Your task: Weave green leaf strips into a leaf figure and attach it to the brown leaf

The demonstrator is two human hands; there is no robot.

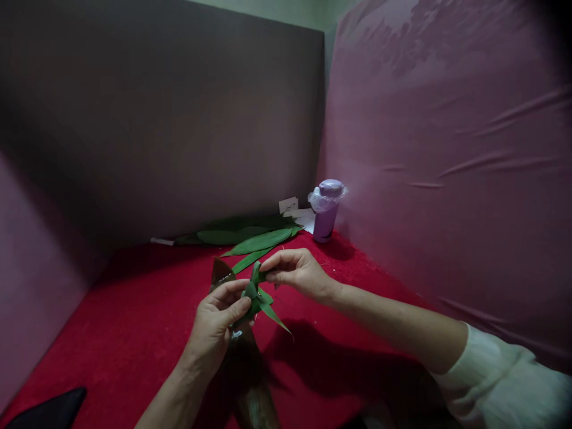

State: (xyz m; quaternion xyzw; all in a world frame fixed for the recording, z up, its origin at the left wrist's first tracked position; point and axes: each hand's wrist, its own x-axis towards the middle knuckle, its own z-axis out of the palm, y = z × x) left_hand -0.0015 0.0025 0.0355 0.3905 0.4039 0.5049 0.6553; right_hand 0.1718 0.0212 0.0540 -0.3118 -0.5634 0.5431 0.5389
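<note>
A folded green leaf (252, 293) is held up between my two hands, with a pointed tip trailing down to the right. My left hand (217, 319) pinches its lower left side between thumb and fingers. On the upper right, my right hand (298, 273) grips a strip of the same leaf between thumb and forefinger. Beneath the hands lies a long, shiny brown object (250, 363) with a pointed far end; its kind is unclear, and my left hand covers part of it.
Several long green leaves (261, 241) lie at the back of the red cloth (147, 304). A purple tumbler (325, 220) with plastic wrap stands at the back right, near a small white card (288, 205). A white pen-like stick (161, 241) lies back left; a dark object (56, 410) is front left.
</note>
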